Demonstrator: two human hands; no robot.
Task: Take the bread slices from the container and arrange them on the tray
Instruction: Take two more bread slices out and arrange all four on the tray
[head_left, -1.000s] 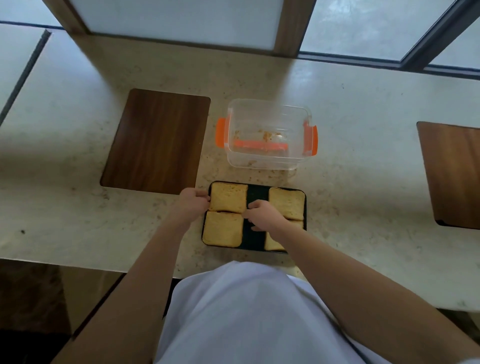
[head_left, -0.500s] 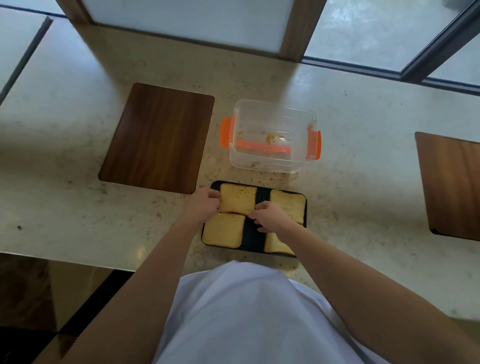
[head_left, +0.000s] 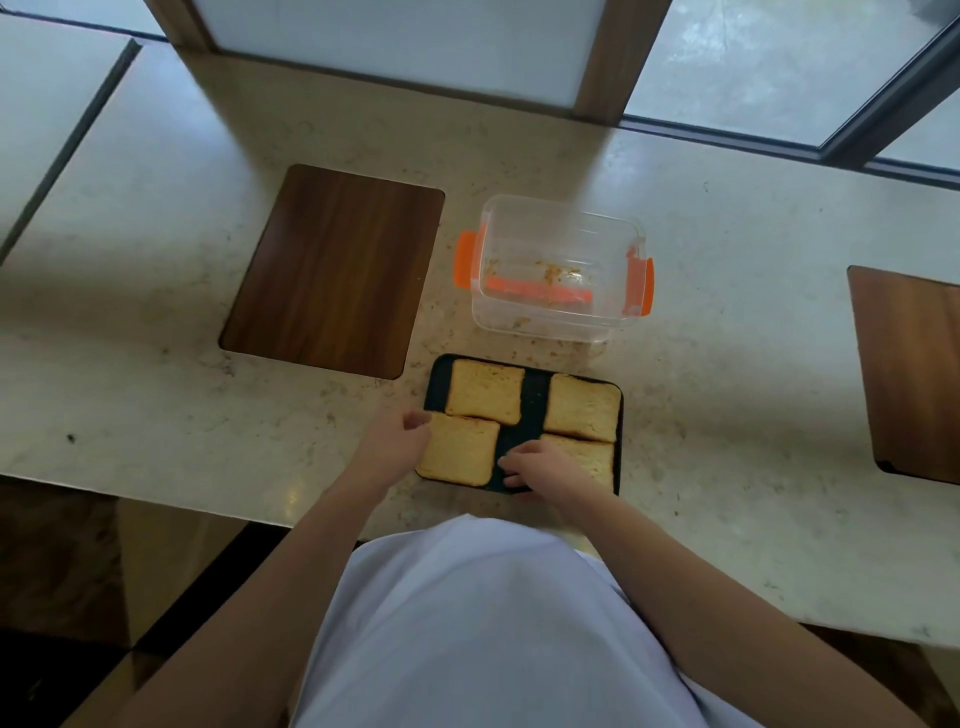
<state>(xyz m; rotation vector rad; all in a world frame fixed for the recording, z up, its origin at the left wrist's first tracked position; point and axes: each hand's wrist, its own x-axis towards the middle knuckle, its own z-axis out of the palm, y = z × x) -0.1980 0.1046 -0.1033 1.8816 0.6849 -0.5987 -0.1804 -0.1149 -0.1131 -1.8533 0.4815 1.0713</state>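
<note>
A black tray (head_left: 533, 404) lies on the counter close to me, and several toasted bread slices lie flat on it. The far left slice (head_left: 485, 392) and far right slice (head_left: 583, 408) lie untouched. My left hand (head_left: 395, 444) is curled at the left edge of the near left slice (head_left: 460, 451), pinching its corner. Spread over the tray's middle strip are the fingers of my right hand (head_left: 543, 467), which covers part of the near right slice (head_left: 597, 460). Behind the tray stands the clear container (head_left: 556, 312) with orange clips, holding only crumbs.
A dark wooden board (head_left: 332, 270) lies left of the container and another wooden board (head_left: 909, 374) at the right edge. Window frames run along the back. The counter's front edge (head_left: 156, 501) is just below the tray. My white shirt fills the bottom.
Both hands have slid from the far slices towards me. The left now sits at the near left slice, the right over the near right slice. The camera has tilted slightly.
</note>
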